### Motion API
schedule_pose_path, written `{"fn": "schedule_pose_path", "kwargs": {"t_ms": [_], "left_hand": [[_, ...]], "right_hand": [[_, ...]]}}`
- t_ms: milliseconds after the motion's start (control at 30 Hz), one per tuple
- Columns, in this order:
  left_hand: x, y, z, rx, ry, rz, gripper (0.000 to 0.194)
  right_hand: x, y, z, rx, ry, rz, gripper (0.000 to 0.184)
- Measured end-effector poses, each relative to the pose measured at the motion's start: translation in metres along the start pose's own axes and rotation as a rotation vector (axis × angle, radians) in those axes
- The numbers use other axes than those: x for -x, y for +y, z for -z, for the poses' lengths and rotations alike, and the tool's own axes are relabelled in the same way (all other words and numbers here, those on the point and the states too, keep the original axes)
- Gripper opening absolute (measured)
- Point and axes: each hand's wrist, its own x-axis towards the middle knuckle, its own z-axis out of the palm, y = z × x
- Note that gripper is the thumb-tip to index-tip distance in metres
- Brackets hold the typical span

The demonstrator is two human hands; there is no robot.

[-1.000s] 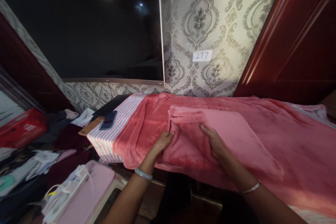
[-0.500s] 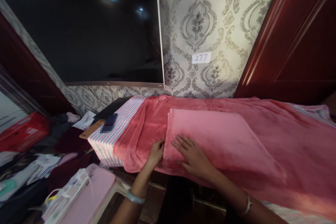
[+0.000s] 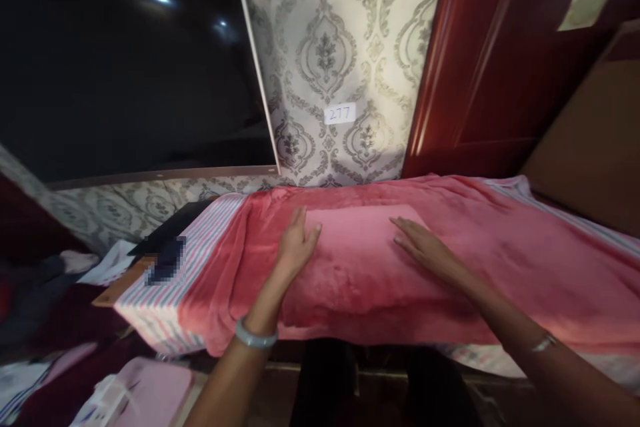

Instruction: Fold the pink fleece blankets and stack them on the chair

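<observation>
A folded pink towel (image 3: 363,240) lies on a red-pink fleece blanket (image 3: 500,260) spread over a table. My left hand (image 3: 296,245) rests flat on the towel's left edge, fingers stretched out. On the towel's right part my right hand (image 3: 425,247) lies flat too, fingers extended and pointing left. Both hands are open and hold nothing. Each wrist wears a bangle.
A striped cloth (image 3: 200,247) covers the table's left end under the blanket. A large dark screen (image 3: 125,67) hangs on patterned wallpaper with a tag reading 277 (image 3: 340,113). A dark red door (image 3: 500,60) stands right. A pink stool (image 3: 145,393) and scattered clothes lie lower left.
The view has shifted right. My left hand moved up onto the towel's left edge and opened flat; my right hand slid rightward across the towel, which now looks smooth and flat.
</observation>
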Motion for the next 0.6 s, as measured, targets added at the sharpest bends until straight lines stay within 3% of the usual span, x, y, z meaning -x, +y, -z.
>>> {"fn": "schedule_pose_path", "kwargs": {"t_ms": [100, 200, 367, 467, 600], "left_hand": [[-0.043, 0.026, -0.021, -0.162, -0.104, 0.035, 0.070], [-0.061, 0.030, -0.044, -0.311, -0.165, 0.125, 0.072], [-0.052, -0.013, -0.073, -0.498, -0.151, 0.210, 0.072], [-0.045, -0.041, -0.084, -0.500, -0.152, 0.228, 0.071], [-0.046, -0.057, -0.092, -0.476, -0.132, 0.190, 0.072]], "right_hand": [[-0.029, 0.019, 0.018, 0.203, -0.002, -0.082, 0.062], [-0.058, 0.019, 0.016, 0.318, -0.013, -0.150, 0.063], [-0.070, 0.026, -0.020, 0.410, -0.070, -0.273, 0.058], [-0.059, 0.047, -0.042, 0.439, -0.094, -0.265, 0.055], [-0.051, 0.070, -0.053, 0.416, -0.051, -0.228, 0.055]]}}
